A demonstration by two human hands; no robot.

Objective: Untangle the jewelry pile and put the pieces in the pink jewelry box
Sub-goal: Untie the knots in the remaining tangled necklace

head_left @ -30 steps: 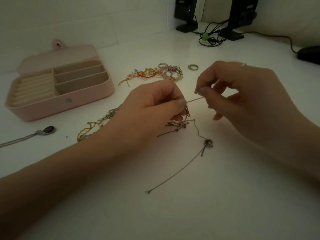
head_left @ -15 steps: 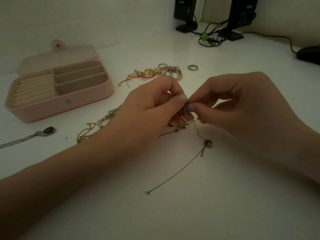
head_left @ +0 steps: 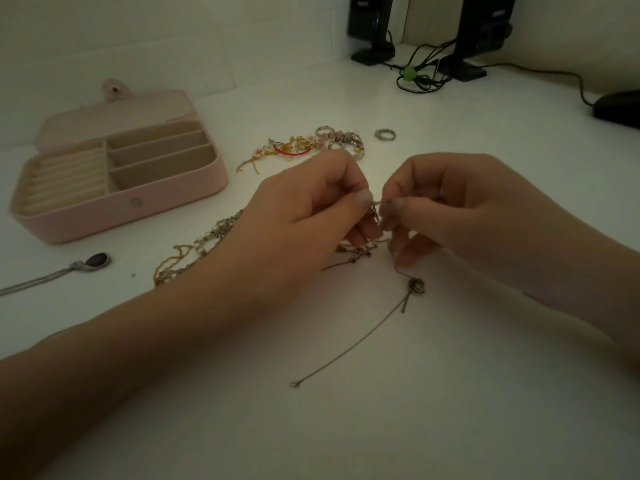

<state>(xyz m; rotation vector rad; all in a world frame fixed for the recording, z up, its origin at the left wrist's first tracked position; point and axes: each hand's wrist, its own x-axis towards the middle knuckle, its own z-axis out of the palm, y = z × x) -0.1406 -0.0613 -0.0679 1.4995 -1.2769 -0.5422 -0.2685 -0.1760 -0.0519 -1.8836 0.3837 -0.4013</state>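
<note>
Since a second ago the right hand (head_left: 460, 209) has come in from the right, and its fingertips now nearly meet those of the left hand (head_left: 304, 220) at a knot in a thin chain (head_left: 346, 351). Both hands are curled, thumb against forefinger, each pinching the chain at the knot (head_left: 375, 207), just above the worktop (head_left: 450, 410). From there the chain drops to a small tangle (head_left: 360, 252) beneath the fingers, then runs toward the viewer and leftward past a round pendant (head_left: 416, 285) to a free clasp end. Both hands are equally near the knot, so any pull apart would run left to right. The pink box (head_left: 131, 216) lies open, well apart to the left, its compartments looking empty. More jewelry (head_left: 311, 145) sits behind the hands.
</note>
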